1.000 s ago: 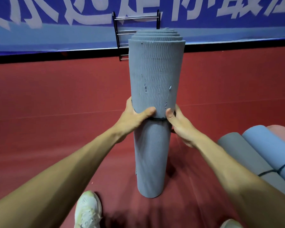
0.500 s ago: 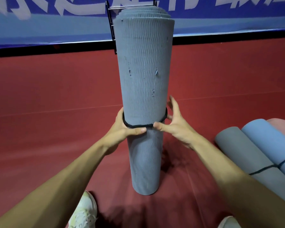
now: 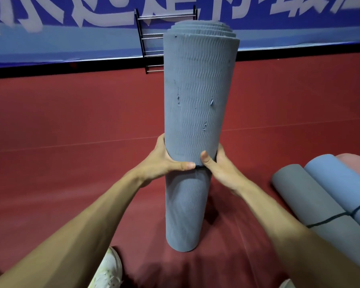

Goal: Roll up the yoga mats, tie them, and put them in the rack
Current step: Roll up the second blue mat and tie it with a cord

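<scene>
Where the red floor (image 3: 50, 121) meets the wall, a black strip (image 3: 50, 69) runs along its far edge, and a blue banner (image 3: 71, 44) hangs above it. A white shoe (image 3: 108, 271) stands at the floor's near edge. A black rack (image 3: 148, 38) with silver rungs sits against the wall at the far edge, partly hidden. By the floor's right edge three rolls lie side by side: a grey roll (image 3: 299, 192), a blue roll (image 3: 337, 179) and a pink roll (image 3: 355, 163), with a dark cord (image 3: 330, 218) crossing the first two.

Mid-floor, a blue-grey yoga mat (image 3: 195, 90), rolled and wavy-ribbed, stands upright on its end, coils stepped at the top. The left hand (image 3: 164, 163) grips its left side about halfway up, thumb across the front, fingers curled out of sight behind. The right hand (image 3: 220, 171) grips the right side at the same height, thumb pointing upward. The thumbs nearly touch, and a thin black band (image 3: 199, 166) round the roll shows between them.

Large white characters on the banner are cut off at the top and cannot be read whole.
</scene>
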### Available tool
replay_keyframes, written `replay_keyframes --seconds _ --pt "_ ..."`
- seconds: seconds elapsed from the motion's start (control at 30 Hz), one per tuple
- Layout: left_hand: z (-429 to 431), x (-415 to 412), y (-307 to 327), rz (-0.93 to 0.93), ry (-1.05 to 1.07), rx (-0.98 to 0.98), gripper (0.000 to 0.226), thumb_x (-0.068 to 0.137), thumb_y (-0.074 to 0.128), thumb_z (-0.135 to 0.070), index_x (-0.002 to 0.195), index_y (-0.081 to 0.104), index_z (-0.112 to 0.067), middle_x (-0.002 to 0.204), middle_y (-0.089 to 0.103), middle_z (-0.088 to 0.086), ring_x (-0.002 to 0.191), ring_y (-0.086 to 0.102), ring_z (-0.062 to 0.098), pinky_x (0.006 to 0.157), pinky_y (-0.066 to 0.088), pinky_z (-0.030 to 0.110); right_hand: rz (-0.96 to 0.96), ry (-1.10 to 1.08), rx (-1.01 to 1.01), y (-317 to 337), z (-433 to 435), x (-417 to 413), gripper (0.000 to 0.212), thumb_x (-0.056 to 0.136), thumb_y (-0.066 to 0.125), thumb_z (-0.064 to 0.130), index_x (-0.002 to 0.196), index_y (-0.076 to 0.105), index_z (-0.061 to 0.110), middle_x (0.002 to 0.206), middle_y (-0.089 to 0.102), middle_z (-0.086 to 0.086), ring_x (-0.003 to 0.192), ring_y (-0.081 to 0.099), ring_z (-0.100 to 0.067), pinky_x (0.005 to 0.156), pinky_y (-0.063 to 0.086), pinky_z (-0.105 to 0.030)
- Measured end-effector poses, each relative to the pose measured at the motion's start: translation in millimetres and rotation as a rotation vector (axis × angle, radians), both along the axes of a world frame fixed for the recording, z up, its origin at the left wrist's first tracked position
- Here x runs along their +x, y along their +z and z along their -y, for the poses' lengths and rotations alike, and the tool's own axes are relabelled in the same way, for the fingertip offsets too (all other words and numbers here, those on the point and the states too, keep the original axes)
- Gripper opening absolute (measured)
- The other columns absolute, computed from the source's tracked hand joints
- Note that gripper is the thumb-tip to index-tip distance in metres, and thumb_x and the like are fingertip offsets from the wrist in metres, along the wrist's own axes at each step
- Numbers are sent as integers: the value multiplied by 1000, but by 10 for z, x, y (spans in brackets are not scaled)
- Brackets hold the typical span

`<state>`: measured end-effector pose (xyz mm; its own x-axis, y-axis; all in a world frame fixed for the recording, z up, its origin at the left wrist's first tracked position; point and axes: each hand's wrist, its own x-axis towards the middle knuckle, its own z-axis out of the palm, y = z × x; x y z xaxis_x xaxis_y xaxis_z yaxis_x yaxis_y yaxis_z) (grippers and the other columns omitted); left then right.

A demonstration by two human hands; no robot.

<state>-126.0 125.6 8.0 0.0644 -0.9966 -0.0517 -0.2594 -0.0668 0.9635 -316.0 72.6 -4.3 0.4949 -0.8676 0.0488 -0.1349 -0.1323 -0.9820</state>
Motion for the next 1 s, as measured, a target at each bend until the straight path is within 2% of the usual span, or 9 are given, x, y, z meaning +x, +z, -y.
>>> replay_keyframes --seconds 0.07,0.13,0.23,0.37,0.53,0.63,0.77,0.87,1.0 --pt "-16 -6 3 -5 -44 11 119 47 92 -34 142 21 -23 140 42 -8 128 46 4 103 46 34 -7 6 7 -72 3 -52 127 34 59 95 136 29 27 132 49 12 111 49 13 88 39 -4" --pt "-20 -31 22 17 -119 23 123 47 92 -26 144 17 -25 142 38 -11 129 42 0 104 43 28 25 18 48 -113 19 -114 128 33 70 87 136 28 26 130 50 14 109 51 16 86 42 -5" --pt "1 -129 28 62 -111 -8 120 51 94 -9 145 21 -24 139 42 -15 125 43 -8 102 41 20 74 -17 97 -154 68 -162 123 36 87 63 137 31 18 131 54 8 112 55 7 94 47 -18" --pt "-23 -231 43 63 14 -103 106 47 95 -9 137 42 -24 126 59 -17 117 54 -3 96 47 22 77 -30 101 -127 59 -188 120 34 89 64 131 39 14 127 60 3 115 59 -6 95 49 -26" --pt "-78 -319 218 14 -4 -129 89 48 94 -11 124 53 -30 116 65 -16 110 60 2 92 50 26 114 41 91 10 -9 -314 77 60 82 11 127 45 14 126 63 -4 117 60 -14 92 52 -27" --pt "-118 -346 336 40 -92 -171 79 57 90 -5 120 52 -31 117 66 -16 112 60 2 89 49 20 160 17 75 100 -61 -378 73 60 77 7 123 42 19 122 61 4 110 60 -1 86 49 -17" --pt "-106 -326 326 -18 -79 -156 83 56 92 -15 124 48 -32 125 60 -11 113 57 -1 87 48 17 113 30 61 101 -108 -391 94 54 81 12 133 30 17 129 51 9 107 54 12 85 47 -12" --pt "-45 -314 247 -94 -44 -101 107 50 90 -32 139 31 -22 135 51 -6 120 54 3 95 50 27 33 35 23 49 -79 -330 109 51 84 17 141 21 14 131 46 13 114 48 11 90 44 -10" --pt "110 -357 195 -53 -21 -146 104 52 87 -37 139 32 -18 135 52 -6 121 52 4 98 48 29 8 34 -7 -115 28 -300 123 48 86 13 145 11 13 136 40 12 119 46 8 97 42 -13"
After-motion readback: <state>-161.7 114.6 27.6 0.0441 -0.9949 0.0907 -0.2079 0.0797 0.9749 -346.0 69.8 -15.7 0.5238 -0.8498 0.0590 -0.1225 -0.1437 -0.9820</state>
